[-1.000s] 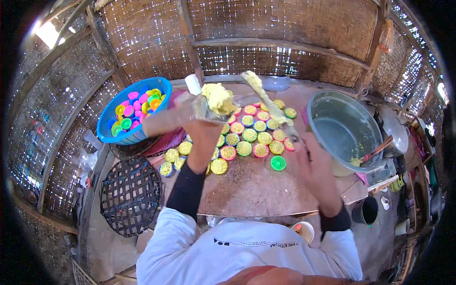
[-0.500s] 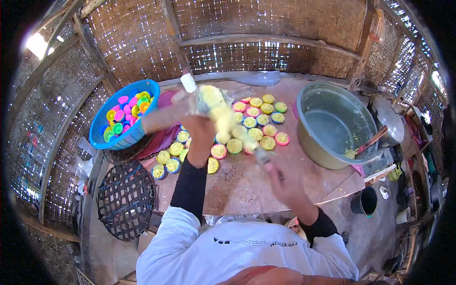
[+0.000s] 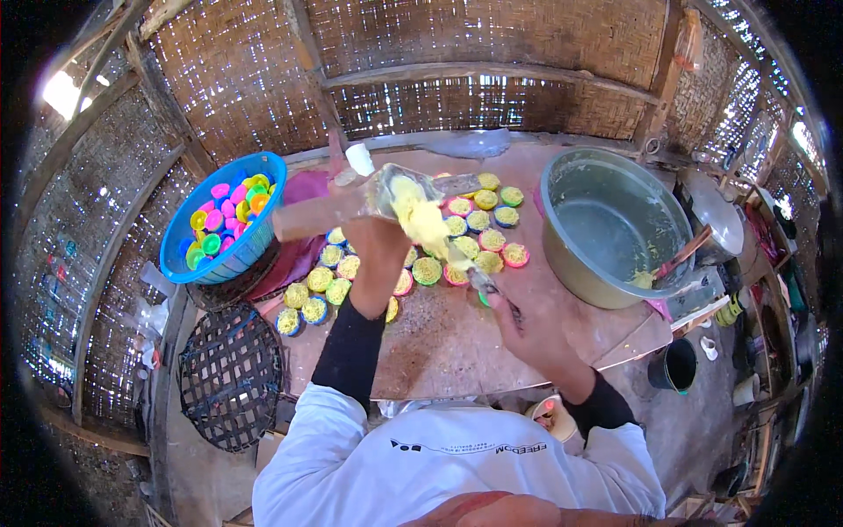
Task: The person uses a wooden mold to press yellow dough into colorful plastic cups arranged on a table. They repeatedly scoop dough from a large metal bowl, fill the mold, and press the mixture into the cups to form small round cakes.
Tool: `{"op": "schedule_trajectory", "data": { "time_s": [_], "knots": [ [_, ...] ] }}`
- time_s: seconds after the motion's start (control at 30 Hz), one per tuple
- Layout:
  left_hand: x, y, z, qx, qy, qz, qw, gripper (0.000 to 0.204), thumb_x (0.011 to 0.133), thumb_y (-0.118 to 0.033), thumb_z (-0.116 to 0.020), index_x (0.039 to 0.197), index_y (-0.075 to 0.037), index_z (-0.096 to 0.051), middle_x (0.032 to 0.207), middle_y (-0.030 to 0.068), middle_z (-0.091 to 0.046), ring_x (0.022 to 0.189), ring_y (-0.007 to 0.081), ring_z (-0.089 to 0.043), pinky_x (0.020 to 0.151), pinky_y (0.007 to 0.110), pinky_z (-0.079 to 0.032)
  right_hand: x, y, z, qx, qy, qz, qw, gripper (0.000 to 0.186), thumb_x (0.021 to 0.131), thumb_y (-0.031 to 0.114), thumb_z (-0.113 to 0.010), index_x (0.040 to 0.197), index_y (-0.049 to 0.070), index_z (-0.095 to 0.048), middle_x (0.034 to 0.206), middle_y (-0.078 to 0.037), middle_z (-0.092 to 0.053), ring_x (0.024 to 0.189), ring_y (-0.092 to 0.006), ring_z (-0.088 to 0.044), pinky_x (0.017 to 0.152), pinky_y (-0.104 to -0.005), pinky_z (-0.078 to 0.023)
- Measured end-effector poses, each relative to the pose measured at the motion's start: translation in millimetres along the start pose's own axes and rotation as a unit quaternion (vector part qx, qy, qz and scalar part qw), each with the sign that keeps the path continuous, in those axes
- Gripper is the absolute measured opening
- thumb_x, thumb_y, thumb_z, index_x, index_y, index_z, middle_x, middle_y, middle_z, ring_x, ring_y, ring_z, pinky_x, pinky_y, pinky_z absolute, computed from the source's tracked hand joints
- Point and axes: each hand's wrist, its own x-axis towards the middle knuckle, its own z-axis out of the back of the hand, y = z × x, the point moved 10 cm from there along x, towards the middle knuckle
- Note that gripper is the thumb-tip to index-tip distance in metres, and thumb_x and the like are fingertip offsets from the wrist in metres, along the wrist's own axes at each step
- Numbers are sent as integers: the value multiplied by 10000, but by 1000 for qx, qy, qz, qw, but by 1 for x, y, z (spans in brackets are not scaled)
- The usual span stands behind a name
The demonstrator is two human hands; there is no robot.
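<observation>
Above the table, my left hand (image 3: 378, 250) is closed round a wooden press-like tool (image 3: 318, 215), with a bar sticking out at each side and a box-like middle. Soft yellow dough (image 3: 416, 211) fills that middle and hangs over its near side. From the right, my right hand (image 3: 537, 338) grips a narrow spatula (image 3: 481, 279); its dough-smeared blade touches the hanging dough. Beneath both hands stand several small coloured cups (image 3: 428, 270) topped with yellow shreds. My left hand and the tool hide some of them.
A blue basket (image 3: 172, 255) of bright empty cups stands at left, above a dark woven tray (image 3: 230, 378). The big grey-green basin (image 3: 562, 255) at right holds a red-handled tool (image 3: 683, 253). A white cylindrical object (image 3: 359, 159) lies behind the press. The table (image 3: 465, 369) ends close to my body.
The blurred motion has slowed. The press now sits slightly lower and farther right, and my right hand has moved slightly right. Both hands keep their hold.
</observation>
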Motion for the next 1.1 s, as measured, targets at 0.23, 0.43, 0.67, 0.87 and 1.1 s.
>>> {"op": "schedule_trajectory", "data": {
  "time_s": [0.23, 0.43, 0.67, 0.87, 1.1],
  "knots": [
    [18, 29, 83, -141, -99, 84, 981, 331, 786, -184, -631, 1069, -46, -530, 1033, 81, -589, 945, 252, -561, 886, 366, -413, 2, -96, 165, -288, 71, -206, 933, 244, 817, 275, -578, 1023, 159, -642, 805, -114, -653, 757, -296, -640, 667, -379, -503],
    [28, -40, 23, -387, 61, 131, 911, 598, 754, -125, -676, 1276, -75, -388, 1060, 70, -530, 999, 260, -503, 864, 391, -452, -42, -264, 241, -635, 187, -293, 690, 201, 698, 223, -629, 826, 77, -680, 711, -144, -642, 726, -317, -632, 695, -404, -500],
    [7, -57, -43, -603, 236, 85, 758, 514, 574, -130, -796, 1037, -181, -578, 926, 12, -443, 867, 201, -477, 777, 339, -407, 11, -126, 48, 17, 139, -125, 982, 303, 837, 260, -494, 993, 31, -616, 1030, -159, -611, 874, -272, -619, 804, -356, -481],
    [-28, -78, -92, -770, 295, 50, 564, 305, 612, -224, -809, 853, -209, -622, 1087, 8, -397, 871, 158, -458, 841, 301, -344, -60, -54, -106, 787, 193, -317, 493, 588, 797, 488, -449, 1133, 6, -481, 1087, -175, -551, 911, -295, -594, 740, -375, -511],
    [-59, 28, -8, -48, 158, 233, 958, 258, 747, -220, -662, 957, -97, -577, 905, 25, -569, 784, 146, -553, 683, 337, -461, -27, -82, -28, 729, 64, -264, 629, 863, 779, 681, -413, 1273, -23, -344, 1133, -191, -496, 952, -309, -569, 669, -385, -545]
  ]
}}
